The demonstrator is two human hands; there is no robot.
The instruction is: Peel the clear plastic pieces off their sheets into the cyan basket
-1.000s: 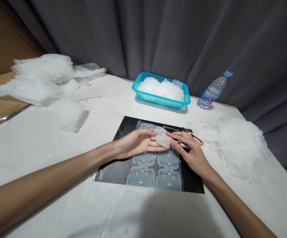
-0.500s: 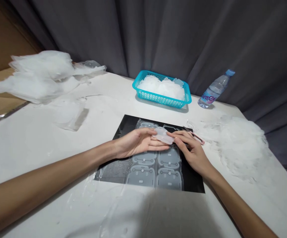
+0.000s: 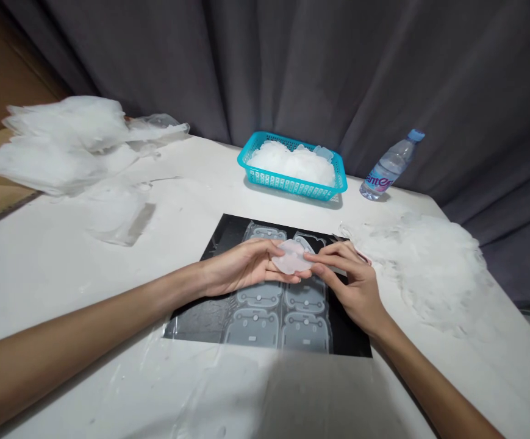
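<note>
A thin, cloudy-white translucent plastic piece [image 3: 288, 258] with a rounded outline lies across the fingers of my left hand [image 3: 250, 263], its thumb pressing on top. My right hand [image 3: 349, 277] has its index finger and thumb at the right edge of this piece, pinching it. Partly hidden behind the right hand is a slim tool with a pink handle [image 3: 366, 258]; whether those fingers hold it I cannot tell. Below both hands, a black mat [image 3: 354, 335] bears a clear moulded sheet [image 3: 252, 329] with several rounded shapes.
A turquoise basket [image 3: 292, 188] of whitish translucent pieces stands at the back, with a water bottle [image 3: 390, 167] to its right. A pile of clear scraps [image 3: 438, 265] lies at right. Bulky white plastic bags [image 3: 58, 143] and a small clear bag [image 3: 121, 216] are at left.
The translucent piece has turned in my fingers and shows its face more broadly. My right index finger now reaches over its right edge. The whole scene has shifted slightly left.
</note>
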